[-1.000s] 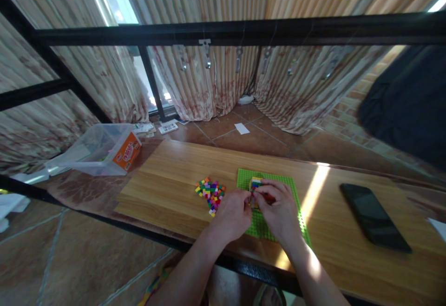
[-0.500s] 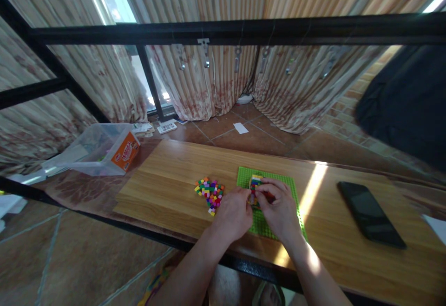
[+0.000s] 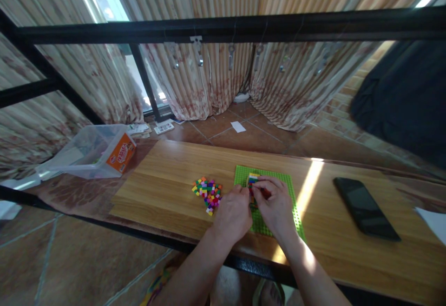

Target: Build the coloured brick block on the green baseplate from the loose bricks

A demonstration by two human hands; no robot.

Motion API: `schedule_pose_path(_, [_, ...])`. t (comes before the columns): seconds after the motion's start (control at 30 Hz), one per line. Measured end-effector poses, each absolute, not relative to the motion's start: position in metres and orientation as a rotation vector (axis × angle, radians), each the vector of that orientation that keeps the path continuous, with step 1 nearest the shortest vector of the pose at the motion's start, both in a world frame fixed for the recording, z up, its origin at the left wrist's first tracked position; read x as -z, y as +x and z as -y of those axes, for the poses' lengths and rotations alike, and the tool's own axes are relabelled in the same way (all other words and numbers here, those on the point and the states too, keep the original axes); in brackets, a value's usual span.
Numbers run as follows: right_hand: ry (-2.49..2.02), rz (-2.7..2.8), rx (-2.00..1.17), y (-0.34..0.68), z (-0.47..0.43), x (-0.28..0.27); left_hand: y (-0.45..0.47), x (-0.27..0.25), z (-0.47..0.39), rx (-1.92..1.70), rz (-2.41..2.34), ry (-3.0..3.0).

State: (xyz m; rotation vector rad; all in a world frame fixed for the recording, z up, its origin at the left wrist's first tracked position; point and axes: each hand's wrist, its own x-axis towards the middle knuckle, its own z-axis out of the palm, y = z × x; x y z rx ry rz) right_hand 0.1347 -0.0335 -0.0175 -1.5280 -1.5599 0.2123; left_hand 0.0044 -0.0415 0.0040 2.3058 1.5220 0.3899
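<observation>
A small build of coloured toy bricks (image 3: pixel 253 178) stands on the green studded baseplate (image 3: pixel 261 226), partly covered by my fingers. My left hand (image 3: pixel 232 214) is closed at the left side of the build, its fingertips hidden from view. From the right, my right hand (image 3: pixel 277 206) reaches over the baseplate with thumb and index finger pinched together against the bricks. Whatever small piece either hand may hold is too hidden to name. To the left of my left hand lies a loose pile of tiny coloured bricks (image 3: pixel 208 192).
A black phone (image 3: pixel 366 209) lies on the wooden board (image 3: pixel 156 185) to the right. At the far left stands a clear plastic bin (image 3: pixel 94 150) with an orange label. A dark metal bar (image 3: pixel 216 29) crosses in front of the curtains.
The whole view has shifted slightly as the head moved. My right thumb and index finger have changed position a little at the bricks; my left hand stays beside the build.
</observation>
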Motion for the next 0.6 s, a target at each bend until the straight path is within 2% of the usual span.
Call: schedule_pose_path(0.6, [-1.533,1.515,-0.226,0.1315,0.0334,0.0156,0.0077,-0.0080,0.0412,-0.307,-1.535,2.305])
